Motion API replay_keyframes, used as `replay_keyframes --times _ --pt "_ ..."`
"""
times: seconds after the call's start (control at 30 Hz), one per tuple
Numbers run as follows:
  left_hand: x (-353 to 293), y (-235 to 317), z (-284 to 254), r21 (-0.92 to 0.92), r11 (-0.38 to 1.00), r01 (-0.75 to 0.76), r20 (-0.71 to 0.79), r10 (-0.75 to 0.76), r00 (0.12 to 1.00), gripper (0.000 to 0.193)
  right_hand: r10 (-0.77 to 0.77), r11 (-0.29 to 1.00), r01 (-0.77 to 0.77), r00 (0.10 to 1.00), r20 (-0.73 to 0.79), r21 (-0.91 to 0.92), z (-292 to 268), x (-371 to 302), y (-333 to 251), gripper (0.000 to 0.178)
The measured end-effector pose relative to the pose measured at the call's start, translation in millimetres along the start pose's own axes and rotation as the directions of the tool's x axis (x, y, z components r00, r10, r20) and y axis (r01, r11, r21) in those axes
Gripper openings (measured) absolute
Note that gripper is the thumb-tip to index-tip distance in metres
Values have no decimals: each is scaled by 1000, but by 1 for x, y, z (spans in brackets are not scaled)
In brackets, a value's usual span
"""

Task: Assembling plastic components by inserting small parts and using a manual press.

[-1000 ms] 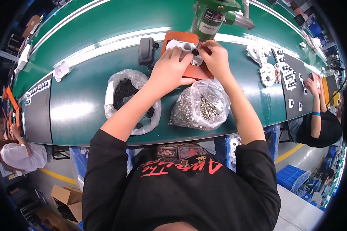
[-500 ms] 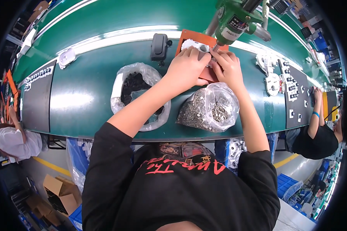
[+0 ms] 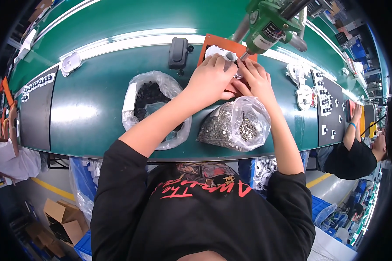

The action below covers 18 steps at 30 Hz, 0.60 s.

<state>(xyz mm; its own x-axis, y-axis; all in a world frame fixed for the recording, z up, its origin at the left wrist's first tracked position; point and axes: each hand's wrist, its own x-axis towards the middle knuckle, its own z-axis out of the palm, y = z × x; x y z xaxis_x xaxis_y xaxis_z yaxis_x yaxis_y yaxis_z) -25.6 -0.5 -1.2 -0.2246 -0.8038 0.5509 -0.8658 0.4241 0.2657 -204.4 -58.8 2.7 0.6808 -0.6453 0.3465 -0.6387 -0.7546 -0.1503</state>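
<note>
A white plastic part (image 3: 214,51) with a grey round tube (image 3: 229,57) on it lies over an orange base plate (image 3: 224,42). My left hand (image 3: 211,78) is closed round the near side of that part, fingers against the tube. Close to the tube's right, my right hand (image 3: 256,79) has its fingers bent together at the part; what they pinch is hidden. Just above the right fingertips stands the metal tip (image 3: 245,55) of a green bench-mounted machine (image 3: 265,30). I cannot tell whether the tip touches the part.
Nearest my forearms stand a clear bag of screws (image 3: 217,126) and a bag of black parts (image 3: 150,98). A dark grey case (image 3: 178,53) sits behind. White housings (image 3: 305,96) lie at right, beside a black mat (image 3: 331,113) with small parts. Co-workers sit at both sides.
The whole view has shifted slightly. My right fingers have moved a little closer over the part, below the machine's tip. My left hand keeps its hold.
</note>
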Motion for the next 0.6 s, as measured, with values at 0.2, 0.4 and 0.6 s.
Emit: replay_keyframes --times 0.2,0.4,0.6 --pt "-6 -4 1 41 999 -25 -36 26 999 66 -47 993 62 988 -148 96 -8 -11 45 42" --pt "-3 -7 -1 8 999 -54 -45 54 997 64 633 469 8 695 -342 883 -123 106 137 43" --pt "-3 -7 -5 -7 999 -46 -54 45 997 57 406 450 155 841 -357 879 -181 181 131 50"
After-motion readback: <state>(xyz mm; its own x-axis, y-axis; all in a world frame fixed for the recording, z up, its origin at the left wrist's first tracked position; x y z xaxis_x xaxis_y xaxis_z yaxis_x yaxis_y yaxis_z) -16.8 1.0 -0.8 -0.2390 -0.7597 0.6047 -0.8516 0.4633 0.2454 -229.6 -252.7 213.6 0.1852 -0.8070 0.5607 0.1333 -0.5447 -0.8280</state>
